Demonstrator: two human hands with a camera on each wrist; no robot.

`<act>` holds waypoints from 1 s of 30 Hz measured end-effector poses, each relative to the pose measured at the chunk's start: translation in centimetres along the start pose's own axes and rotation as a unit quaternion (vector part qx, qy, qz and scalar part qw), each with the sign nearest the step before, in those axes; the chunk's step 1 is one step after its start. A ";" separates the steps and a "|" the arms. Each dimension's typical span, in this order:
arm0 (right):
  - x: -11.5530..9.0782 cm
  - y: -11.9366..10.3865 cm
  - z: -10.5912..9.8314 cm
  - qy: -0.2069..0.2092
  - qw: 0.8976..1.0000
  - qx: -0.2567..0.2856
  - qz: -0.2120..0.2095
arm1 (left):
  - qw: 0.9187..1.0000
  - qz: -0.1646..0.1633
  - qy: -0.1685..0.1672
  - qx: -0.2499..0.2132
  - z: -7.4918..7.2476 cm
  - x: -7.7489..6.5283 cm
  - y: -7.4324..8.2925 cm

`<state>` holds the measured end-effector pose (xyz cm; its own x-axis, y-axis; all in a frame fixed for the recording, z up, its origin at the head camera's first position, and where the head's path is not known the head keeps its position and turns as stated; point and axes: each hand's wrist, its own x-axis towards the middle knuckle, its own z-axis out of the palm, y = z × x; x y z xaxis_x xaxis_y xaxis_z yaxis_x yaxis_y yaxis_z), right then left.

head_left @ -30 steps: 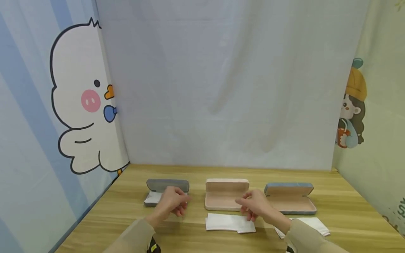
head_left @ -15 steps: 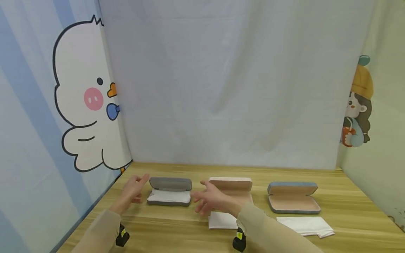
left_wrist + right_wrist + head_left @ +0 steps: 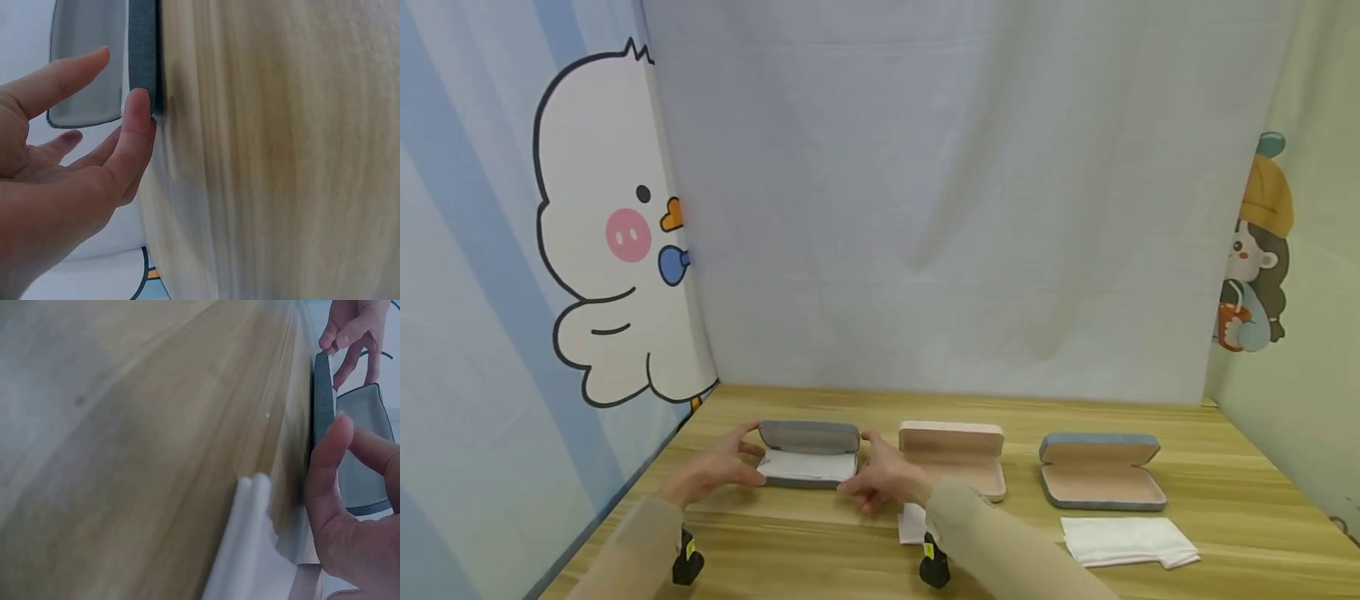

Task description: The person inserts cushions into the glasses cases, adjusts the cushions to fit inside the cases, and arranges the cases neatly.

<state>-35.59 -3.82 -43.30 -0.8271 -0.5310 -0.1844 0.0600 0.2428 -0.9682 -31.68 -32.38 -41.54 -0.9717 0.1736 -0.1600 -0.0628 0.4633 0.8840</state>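
Note:
A grey glasses case stands open on the table at the left, with a folded white cloth lying inside it. My left hand is at its left end, fingers loosely spread; in the left wrist view a fingertip meets the corner of the case base. At the right end is my right hand, with its thumb by the front corner and a finger raised beside the lid. In the right wrist view both hands flank the case. Whether the right fingertips touch it is hard to tell.
To the right stand an open pink glasses case and an open blue one. A white cloth lies before the pink case, partly behind my right forearm. Another white cloth lies before the blue case. Curtains surround the wooden table.
My left hand went left from in front of the grey case, then came in to its left end. My right hand moved left from the pink case to the grey case's right end.

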 end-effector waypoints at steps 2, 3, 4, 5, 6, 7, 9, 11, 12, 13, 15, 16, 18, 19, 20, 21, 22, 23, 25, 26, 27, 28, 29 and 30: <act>0.2 0.1 0.3 0.002 1.000 0.010 -0.001 | 1.000 0.005 0.008 0.009 0.4 0.2 -0.1; 0.3 0.2 0.4 0.002 1.000 0.015 0.000 | 1.000 0.008 0.012 0.012 0.5 0.2 0.0; 0.4 0.2 0.5 0.004 1.000 0.018 -0.001 | 1.000 0.010 0.015 0.016 0.7 0.3 0.0; 0.4 0.3 0.6 0.005 1.000 0.021 -0.001 | 1.000 0.013 0.015 0.021 0.8 0.3 0.0; 0.5 0.3 0.7 0.006 1.000 0.023 -0.001 | 0.999 0.015 0.019 0.026 0.9 0.4 0.1; 0.6 0.4 0.7 0.008 1.000 0.023 -0.002 | 0.999 0.018 0.022 0.033 1.0 0.4 0.1; 0.6 0.4 0.8 0.012 1.000 0.022 -0.004 | 0.998 0.024 0.029 0.047 1.1 0.6 0.1; 0.7 0.4 0.8 0.014 1.000 0.017 -0.007 | 0.997 0.029 0.037 0.059 1.2 0.7 0.1; 0.7 0.3 0.8 0.016 1.000 0.014 -0.007 | 0.997 0.029 0.043 0.063 1.3 0.8 0.0; 0.8 0.3 0.8 0.016 1.000 0.012 -0.008 | 0.996 0.029 0.048 0.067 1.3 0.8 0.0; 0.9 0.3 0.8 0.018 1.000 0.009 -0.009 | 0.995 0.025 0.056 0.073 1.4 0.9 0.0; 0.9 0.3 0.8 0.017 1.000 0.007 -0.010 | 0.995 0.023 0.061 0.074 1.4 0.9 -0.1; 1.0 0.4 0.9 0.017 1.000 0.006 -0.013 | 0.995 0.018 0.067 0.076 1.4 0.9 -0.2; 1.0 0.4 0.9 0.017 1.000 0.007 -0.014 | 0.994 0.016 0.070 0.077 1.4 0.9 -0.3; 1.0 0.5 0.9 0.017 1.000 0.007 -0.016 | 0.994 0.015 0.072 0.080 1.4 0.9 -0.3; 1.0 0.5 1.0 0.016 1.000 0.009 -0.019 | 0.994 0.013 0.075 0.081 1.4 0.9 -0.4; 1.0 0.6 1.0 0.015 1.000 0.013 -0.021 | 0.994 0.013 0.077 0.082 1.4 0.9 -0.4; 1.0 0.6 1.0 0.015 1.000 0.016 -0.022 | 0.993 0.013 0.079 0.084 1.4 0.9 -0.5; 1.0 0.7 0.9 0.012 0.999 0.023 -0.023 | 0.993 0.015 0.081 0.088 1.4 0.8 -0.5; 1.0 0.7 0.9 0.011 0.999 0.027 -0.024 | 0.993 0.017 0.082 0.088 1.4 0.8 -0.6; 1.0 0.7 0.8 0.009 0.999 0.030 -0.025 | 0.992 0.020 0.084 0.088 1.4 0.8 -0.6; 1.0 0.8 0.8 0.008 0.999 0.033 -0.025 | 0.992 0.024 0.085 0.088 1.4 0.8 -0.6; 1.1 0.8 0.8 0.007 0.999 0.035 -0.025 | 0.992 0.028 0.086 0.089 1.4 0.8 -0.7; 1.1 0.8 0.8 0.006 0.999 0.037 -0.025 | 0.992 0.031 0.087 0.088 1.4 0.8 -0.7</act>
<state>-36.01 -4.82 -44.39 -0.8369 -0.5306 -0.1345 0.0592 0.1565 -0.9859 -32.08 -31.38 -42.91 -0.9980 0.0608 -0.0154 0.0245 0.6041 0.7965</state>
